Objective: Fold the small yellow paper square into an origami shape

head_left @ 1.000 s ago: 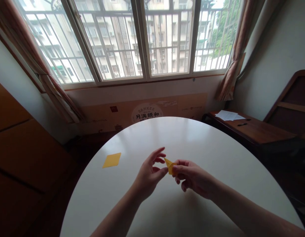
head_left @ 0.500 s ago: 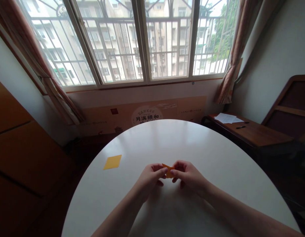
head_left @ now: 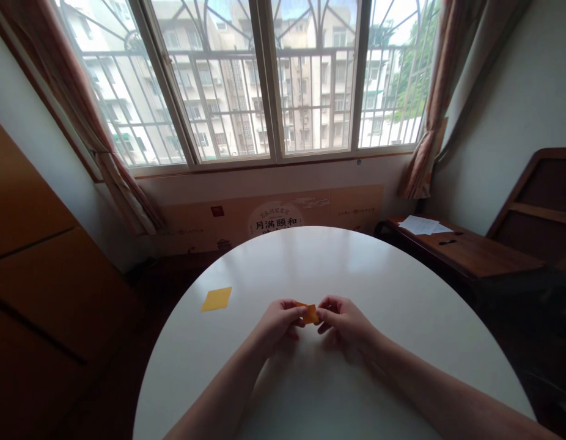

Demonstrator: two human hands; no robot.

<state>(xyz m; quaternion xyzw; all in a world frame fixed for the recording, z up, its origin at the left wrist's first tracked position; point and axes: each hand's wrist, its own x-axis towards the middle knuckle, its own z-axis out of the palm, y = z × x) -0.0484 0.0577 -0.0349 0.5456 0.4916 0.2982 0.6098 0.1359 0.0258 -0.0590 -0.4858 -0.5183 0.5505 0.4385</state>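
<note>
A small piece of folded orange paper [head_left: 310,314] is held up between my two hands, over the near middle of a round white table [head_left: 356,269]. My left hand [head_left: 283,319] pinches its left side with thumb and fingers. At its right edge, the thumb and fingers of my right hand [head_left: 338,315] close on the paper. My fingers hide part of the paper, so its full folded shape cannot be made out. Farther left on the tabletop lies a flat yellow-orange sheet of paper [head_left: 216,299], apart from both hands.
Beyond the table's far edge stands a printed cardboard panel [head_left: 356,198] below a barred window [head_left: 310,91]. At right, a wooden bench [head_left: 485,250] bears white papers [head_left: 423,225] and a small dark object [head_left: 447,242]. A brown cabinet [head_left: 30,269] is at left.
The view has tilted up slightly and shifted. My hands have turned the folded paper a little, so more of its face shows beside my left thumb. The flat sheet stays on the table.
</note>
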